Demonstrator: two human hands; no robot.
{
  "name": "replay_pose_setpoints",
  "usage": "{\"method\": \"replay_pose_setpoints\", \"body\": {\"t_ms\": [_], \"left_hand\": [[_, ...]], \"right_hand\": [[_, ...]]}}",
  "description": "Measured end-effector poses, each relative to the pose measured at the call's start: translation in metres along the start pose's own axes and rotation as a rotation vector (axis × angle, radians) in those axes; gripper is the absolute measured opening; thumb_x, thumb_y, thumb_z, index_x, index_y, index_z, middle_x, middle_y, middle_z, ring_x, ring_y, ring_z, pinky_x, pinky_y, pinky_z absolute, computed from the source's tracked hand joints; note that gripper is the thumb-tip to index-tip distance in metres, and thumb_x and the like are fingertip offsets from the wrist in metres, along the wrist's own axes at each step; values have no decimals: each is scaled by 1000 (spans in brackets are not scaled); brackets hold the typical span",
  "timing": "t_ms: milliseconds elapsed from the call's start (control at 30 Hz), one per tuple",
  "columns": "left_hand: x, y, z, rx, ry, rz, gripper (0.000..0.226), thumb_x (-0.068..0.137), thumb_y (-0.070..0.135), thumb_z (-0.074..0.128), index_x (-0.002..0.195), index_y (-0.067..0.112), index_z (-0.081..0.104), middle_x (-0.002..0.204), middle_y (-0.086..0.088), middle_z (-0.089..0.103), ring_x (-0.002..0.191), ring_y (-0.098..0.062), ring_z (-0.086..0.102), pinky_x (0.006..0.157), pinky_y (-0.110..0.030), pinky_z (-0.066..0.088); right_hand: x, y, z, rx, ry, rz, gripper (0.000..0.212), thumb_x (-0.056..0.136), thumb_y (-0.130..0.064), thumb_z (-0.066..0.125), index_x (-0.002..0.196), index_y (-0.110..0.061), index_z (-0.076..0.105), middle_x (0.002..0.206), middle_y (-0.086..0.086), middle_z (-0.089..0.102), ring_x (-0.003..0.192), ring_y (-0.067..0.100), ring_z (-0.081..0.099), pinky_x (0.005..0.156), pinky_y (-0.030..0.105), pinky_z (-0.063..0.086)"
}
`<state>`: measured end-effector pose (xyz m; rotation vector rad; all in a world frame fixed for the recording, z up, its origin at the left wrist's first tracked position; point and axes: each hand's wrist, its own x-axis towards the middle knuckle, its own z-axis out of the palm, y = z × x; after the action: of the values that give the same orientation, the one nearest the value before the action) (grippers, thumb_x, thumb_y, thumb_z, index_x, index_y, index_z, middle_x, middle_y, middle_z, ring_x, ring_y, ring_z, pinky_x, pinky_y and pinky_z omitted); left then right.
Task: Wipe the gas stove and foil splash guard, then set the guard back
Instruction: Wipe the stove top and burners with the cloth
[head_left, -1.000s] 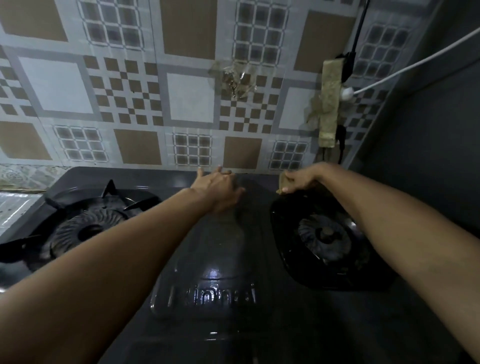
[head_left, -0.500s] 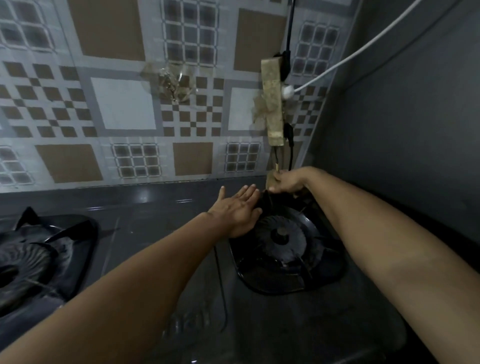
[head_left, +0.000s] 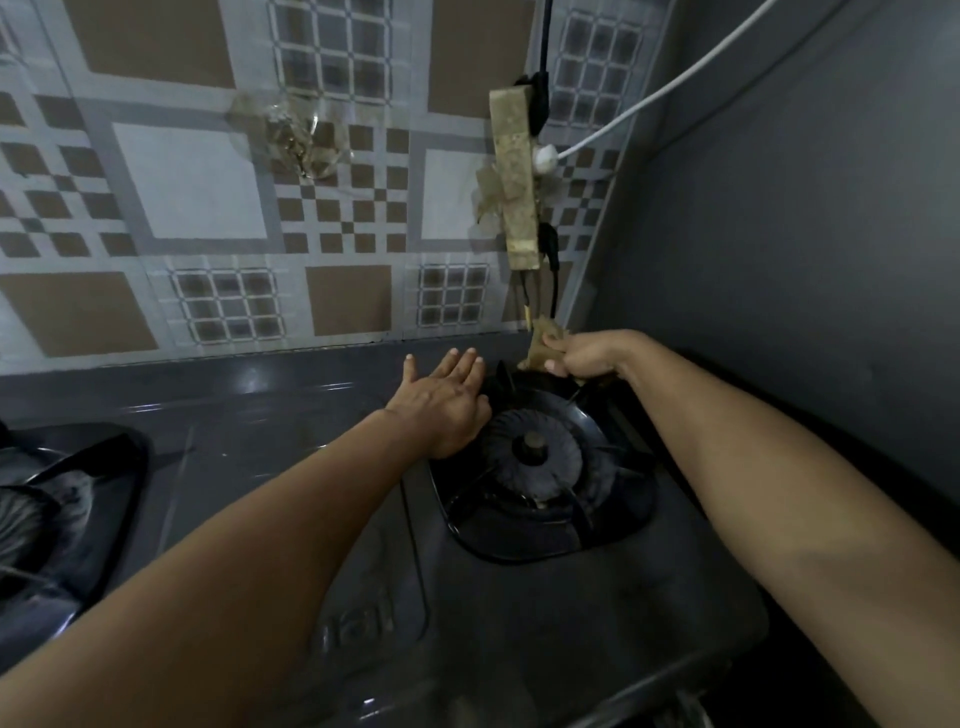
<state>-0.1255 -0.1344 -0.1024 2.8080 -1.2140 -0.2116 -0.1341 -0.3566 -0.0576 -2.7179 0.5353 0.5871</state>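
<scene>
Dark gas stove (head_left: 519, 623) (glossy), patterned tile wall (head_left: 208, 208)

Bare forearms, no sleeves visible

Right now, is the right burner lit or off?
Off: the right burner shows no flame, and the open left hand rests beside it.

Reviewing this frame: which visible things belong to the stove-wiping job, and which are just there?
Job:
gas stove
right burner
wiping cloth, gripped by right hand
left hand, flat on stove

Just there:
left burner
power strip
white cable
tiled wall
</scene>
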Motion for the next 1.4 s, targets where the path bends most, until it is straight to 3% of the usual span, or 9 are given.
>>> {"method": "replay_pose_setpoints", "body": {"t_ms": [167, 333, 467, 700, 967, 1067, 1167, 1267, 1400], "left_hand": [[-1, 1, -2, 3, -20, -6, 61, 103, 38, 19, 154, 10, 0, 163, -4, -8, 149, -21, -9, 116, -62, -2], [-1, 2, -2, 7, -46, -39, 61, 103, 38, 18, 155, 10, 0, 163, -3, -9, 149, -22, -10, 115, -62, -2], [0, 4, -2, 22, -41, -54, 61, 103, 38, 17, 154, 10, -1, 163, -4, -10, 149, -22, -12, 115, -64, -2], [3, 2, 1, 19, -24, -45, 61, 103, 37, 19, 154, 9, 2, 163, -4, -8, 149, -24, -12, 114, -64, 0], [-2, 4, -3, 23, -19, -100, 62, 103, 39, 17, 154, 10, -2, 163, -3, -11, 148, -26, -14, 114, -62, -5], [-8, 14, -6, 38, 1, -143, 62, 103, 38, 18, 153, 7, -2, 162, -6, -11, 149, -29, -11, 114, -64, -4], [-22, 36, -7, 16, 168, -74, 61, 102, 35, 22, 154, 6, 5, 163, -9, -5, 149, -28, -7, 114, -64, -4], [-42, 60, -5, -52, 260, 43, 59, 101, 36, 26, 153, 9, 16, 163, -8, 1, 150, -25, -5, 116, -61, -3], [-68, 82, 12, -28, 248, 102, 52, 97, 40, 38, 143, 15, 43, 158, -7, 25, 149, -27, 7, 117, -56, 3]], "right_hand": [[-23, 36, 15, 505, 18, 139, 58, 95, -56, 43, 130, -10, 50, 124, 9, 56, 110, 28, 57, 100, 38, 44], [-29, 38, 26, 785, 93, 156, 40, 95, -43, 53, 113, -7, 58, 112, 13, 63, 100, 29, 61, 91, 38, 50], [-38, 42, 26, 955, 116, 196, 41, 94, -39, 55, 115, -5, 62, 109, 20, 68, 98, 32, 66, 91, 45, 53], [-60, 75, 47, 1214, 162, 160, 34, 95, -31, 56, 115, -5, 64, 108, 16, 70, 92, 28, 67, 76, 37, 54], [-118, 111, 79, 1137, 280, 162, 30, 87, -30, 60, 105, -9, 71, 102, 13, 73, 97, 28, 67, 93, 40, 51], [-144, 107, 89, 956, 382, 167, 18, 89, -30, 58, 88, -16, 69, 97, 6, 70, 89, 20, 64, 80, 32, 50], [-156, 92, 97, 677, 482, 93, 27, 92, -32, 51, 105, -18, 70, 116, 3, 64, 107, 21, 59, 88, 31, 45], [-172, 86, 115, 490, 499, 74, 27, 94, -32, 46, 88, -20, 69, 108, 5, 65, 111, 28, 58, 85, 31, 44], [-211, 82, 151, 226, 554, -14, 45, 98, -26, 42, 140, -11, 49, 151, 6, 40, 142, 19, 32, 115, 22, 19]]}}
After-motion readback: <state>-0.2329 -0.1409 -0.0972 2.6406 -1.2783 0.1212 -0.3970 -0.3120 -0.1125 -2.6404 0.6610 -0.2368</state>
